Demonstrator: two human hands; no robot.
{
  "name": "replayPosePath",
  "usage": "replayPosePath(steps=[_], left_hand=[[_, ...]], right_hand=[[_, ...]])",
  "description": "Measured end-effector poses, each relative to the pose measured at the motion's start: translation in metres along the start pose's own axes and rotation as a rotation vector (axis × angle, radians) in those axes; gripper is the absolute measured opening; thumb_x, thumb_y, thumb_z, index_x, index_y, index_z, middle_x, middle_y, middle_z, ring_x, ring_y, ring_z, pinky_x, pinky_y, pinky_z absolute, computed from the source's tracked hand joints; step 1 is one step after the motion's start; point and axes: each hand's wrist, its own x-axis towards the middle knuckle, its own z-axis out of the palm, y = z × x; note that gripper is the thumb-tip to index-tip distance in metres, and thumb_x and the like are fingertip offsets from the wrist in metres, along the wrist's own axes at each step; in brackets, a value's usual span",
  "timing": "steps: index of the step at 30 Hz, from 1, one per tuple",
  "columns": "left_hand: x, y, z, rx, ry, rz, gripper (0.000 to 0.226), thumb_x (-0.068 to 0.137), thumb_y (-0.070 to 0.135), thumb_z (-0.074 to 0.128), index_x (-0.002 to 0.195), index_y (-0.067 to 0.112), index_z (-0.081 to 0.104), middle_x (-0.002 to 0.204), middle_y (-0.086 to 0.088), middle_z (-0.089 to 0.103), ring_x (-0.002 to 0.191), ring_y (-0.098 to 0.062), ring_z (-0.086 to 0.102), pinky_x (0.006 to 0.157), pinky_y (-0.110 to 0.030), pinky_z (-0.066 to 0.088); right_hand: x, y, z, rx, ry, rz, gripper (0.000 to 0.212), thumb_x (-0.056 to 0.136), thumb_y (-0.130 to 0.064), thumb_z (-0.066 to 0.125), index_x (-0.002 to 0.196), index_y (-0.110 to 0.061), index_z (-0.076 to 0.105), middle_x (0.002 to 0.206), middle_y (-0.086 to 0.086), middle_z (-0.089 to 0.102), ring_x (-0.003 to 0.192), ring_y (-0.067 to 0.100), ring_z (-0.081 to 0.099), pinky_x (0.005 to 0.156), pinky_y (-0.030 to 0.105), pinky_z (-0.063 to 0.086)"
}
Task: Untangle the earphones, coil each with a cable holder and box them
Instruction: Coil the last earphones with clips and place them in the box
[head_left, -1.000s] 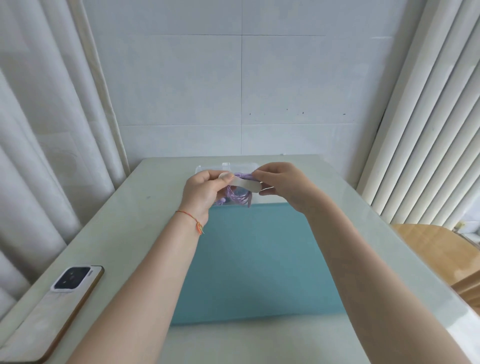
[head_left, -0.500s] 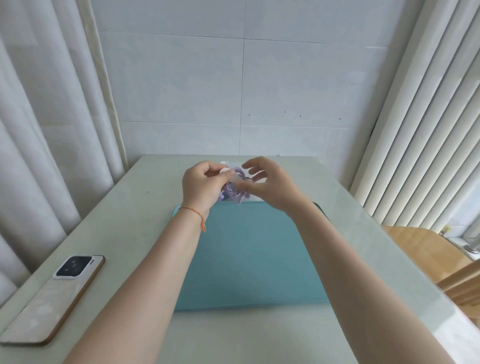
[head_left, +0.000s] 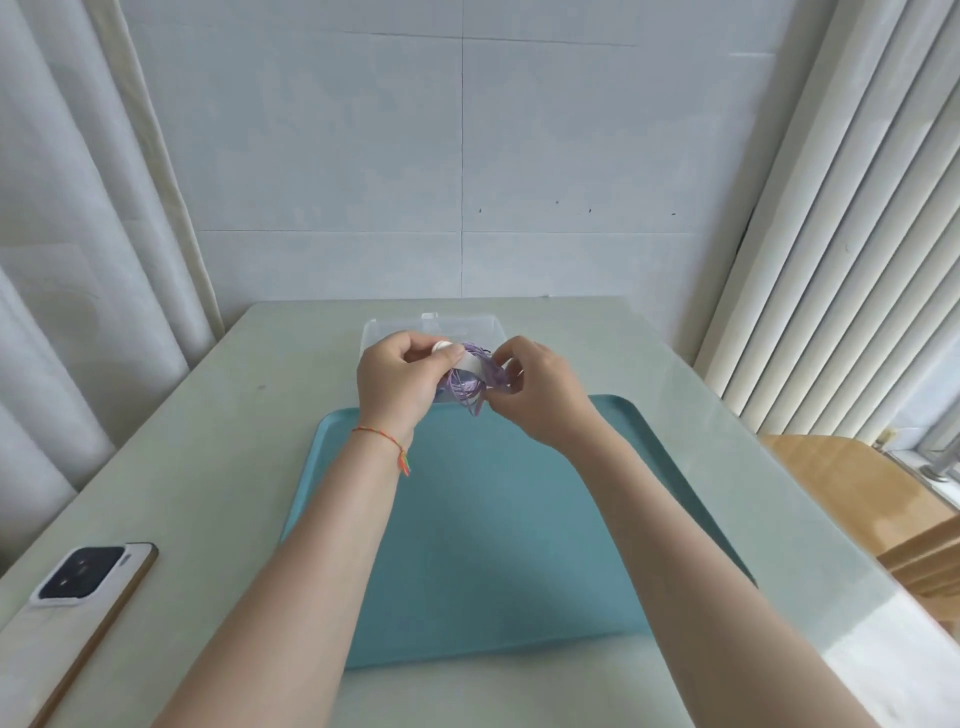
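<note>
A bundle of purple earphone cable (head_left: 470, 389) hangs between my two hands, above the far edge of the teal tray (head_left: 519, 519). My left hand (head_left: 397, 382) pinches a white cable holder strap (head_left: 460, 356) wrapped over the top of the bundle. My right hand (head_left: 535, 389) pinches the cable and the strap's other end from the right. Behind the hands a clear plastic box (head_left: 431, 327) sits on the table; my hands hide what it contains.
A phone (head_left: 78, 603) lies face down near the table's left front edge. Curtains hang at left, vertical blinds at right, a tiled wall behind. A wooden chair (head_left: 852, 493) stands to the right of the table.
The white strap, stretched flat between my hands a second ago, now lies wrapped over the purple bundle. My hands stayed over the tray's far edge; the camera view shifted.
</note>
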Motion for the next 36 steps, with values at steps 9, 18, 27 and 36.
replayPosePath(steps=[9, 18, 27, 36], left_hand=[[0.019, -0.016, -0.012, 0.002, -0.126, -0.039, 0.009, 0.078, 0.009, 0.078, 0.078, 0.013, 0.07, 0.078, -0.014, 0.069, 0.071, -0.024, 0.064, 0.075, -0.039, 0.056], [0.015, -0.017, -0.009, 0.008, -0.121, 0.027, 0.009, 0.079, 0.009, 0.077, 0.078, 0.014, 0.07, 0.07, -0.001, 0.066, 0.063, -0.013, 0.059, 0.06, -0.021, 0.051], [0.014, -0.017, -0.008, -0.006, -0.073, 0.044, 0.01, 0.079, 0.01, 0.077, 0.076, 0.016, 0.07, 0.073, 0.002, 0.067, 0.06, -0.005, 0.058, 0.056, -0.017, 0.048], [0.012, -0.02, -0.002, 0.002, -0.061, 0.08, 0.01, 0.078, 0.008, 0.077, 0.076, 0.015, 0.07, 0.076, 0.005, 0.07, 0.063, -0.002, 0.059, 0.062, -0.015, 0.048]], right_hand=[[0.011, 0.023, -0.007, 0.605, -0.21, 0.23, 0.017, 0.092, -0.012, 0.062, 0.103, 0.001, 0.068, 0.085, 0.006, 0.067, 0.074, 0.016, 0.066, 0.079, 0.034, 0.059], [0.011, 0.021, 0.001, 0.785, -0.114, 0.346, 0.015, 0.094, -0.008, 0.058, 0.107, -0.002, 0.061, 0.082, 0.012, 0.066, 0.066, 0.021, 0.065, 0.07, 0.031, 0.059], [0.012, 0.019, -0.004, 0.875, -0.175, 0.326, 0.024, 0.097, -0.014, 0.053, 0.107, 0.004, 0.065, 0.08, 0.011, 0.057, 0.072, 0.026, 0.063, 0.078, 0.035, 0.058], [0.013, 0.02, 0.001, 0.849, -0.1, 0.361, 0.017, 0.097, -0.015, 0.055, 0.096, -0.001, 0.064, 0.086, 0.018, 0.061, 0.067, 0.025, 0.066, 0.068, 0.03, 0.058]])
